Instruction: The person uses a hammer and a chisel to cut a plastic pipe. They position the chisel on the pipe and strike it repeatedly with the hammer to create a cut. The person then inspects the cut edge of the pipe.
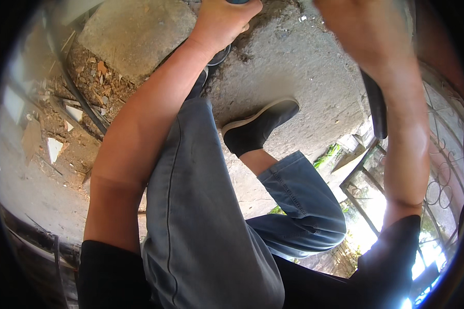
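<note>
At the top edge my left hand (224,23) is closed, its fingers curled round a dark bluish rounded thing (237,1). Only a sliver of that thing shows, so its kind stays unclear. My right hand (353,13) reaches up past the top edge at the right. It is blurred and its fingers are cut off by the frame. Beneath the right forearm a long black bar-like piece (377,110) hangs or leans; whether the hand touches it cannot be seen. My legs are bent, with a black shoe (260,123) flat on the concrete ground (314,77).
A stone slab (136,33) lies at the upper left beside dry leaves and rubble (95,77). A dark hose or cable (80,95) runs through the debris, near a white broken shard (54,149). Scrolled metal grating (441,177) stands on the right.
</note>
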{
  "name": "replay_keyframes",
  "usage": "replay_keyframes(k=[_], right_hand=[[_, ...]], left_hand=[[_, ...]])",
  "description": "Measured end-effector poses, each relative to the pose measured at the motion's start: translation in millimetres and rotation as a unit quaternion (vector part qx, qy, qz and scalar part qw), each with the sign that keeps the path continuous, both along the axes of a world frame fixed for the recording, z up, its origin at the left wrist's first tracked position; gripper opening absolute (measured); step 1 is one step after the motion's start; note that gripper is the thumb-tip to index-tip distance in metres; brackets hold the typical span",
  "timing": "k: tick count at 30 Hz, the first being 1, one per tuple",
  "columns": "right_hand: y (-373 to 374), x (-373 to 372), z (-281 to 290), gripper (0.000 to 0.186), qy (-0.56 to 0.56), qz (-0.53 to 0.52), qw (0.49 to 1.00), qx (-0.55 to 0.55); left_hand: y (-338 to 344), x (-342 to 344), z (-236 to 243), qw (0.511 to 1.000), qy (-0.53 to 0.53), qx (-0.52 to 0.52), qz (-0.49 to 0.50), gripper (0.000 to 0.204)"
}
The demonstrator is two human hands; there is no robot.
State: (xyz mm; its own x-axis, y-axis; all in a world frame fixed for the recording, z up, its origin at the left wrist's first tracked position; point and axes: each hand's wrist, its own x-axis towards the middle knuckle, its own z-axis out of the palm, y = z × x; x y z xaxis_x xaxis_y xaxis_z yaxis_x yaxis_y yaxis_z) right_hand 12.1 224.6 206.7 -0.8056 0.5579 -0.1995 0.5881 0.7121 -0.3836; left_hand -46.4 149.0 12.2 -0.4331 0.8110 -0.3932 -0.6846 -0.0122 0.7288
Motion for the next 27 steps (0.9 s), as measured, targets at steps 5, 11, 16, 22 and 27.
replay_keyframes(k=[5, 11, 16, 22, 27], right_hand=[[-35, -27, 33, 0.036, 0.009, -0.169, 0.986, -0.001], [-14, -3, 28, 0.035, 0.037, -0.124, 0.991, -0.035], [-3, 28, 17, 0.030, 0.043, -0.101, 0.990, -0.092], [-15, 32, 17, 0.031, -0.034, -0.216, 0.974, -0.059], [-30, 27, 28, 0.032, 0.064, -0.275, 0.958, -0.055]], left_hand=[[2, -1, -6, 0.999, 0.023, 0.021, -0.008, 0.017], [-4, 3, -3, 0.998, 0.061, -0.018, -0.022, 0.022], [1, 11, -33, 0.992, 0.100, 0.052, -0.059, 0.019], [-7, 1, -50, 0.986, 0.138, 0.068, -0.070, 0.015], [5, 2, -5, 0.980, 0.167, -0.045, -0.094, 0.024]])
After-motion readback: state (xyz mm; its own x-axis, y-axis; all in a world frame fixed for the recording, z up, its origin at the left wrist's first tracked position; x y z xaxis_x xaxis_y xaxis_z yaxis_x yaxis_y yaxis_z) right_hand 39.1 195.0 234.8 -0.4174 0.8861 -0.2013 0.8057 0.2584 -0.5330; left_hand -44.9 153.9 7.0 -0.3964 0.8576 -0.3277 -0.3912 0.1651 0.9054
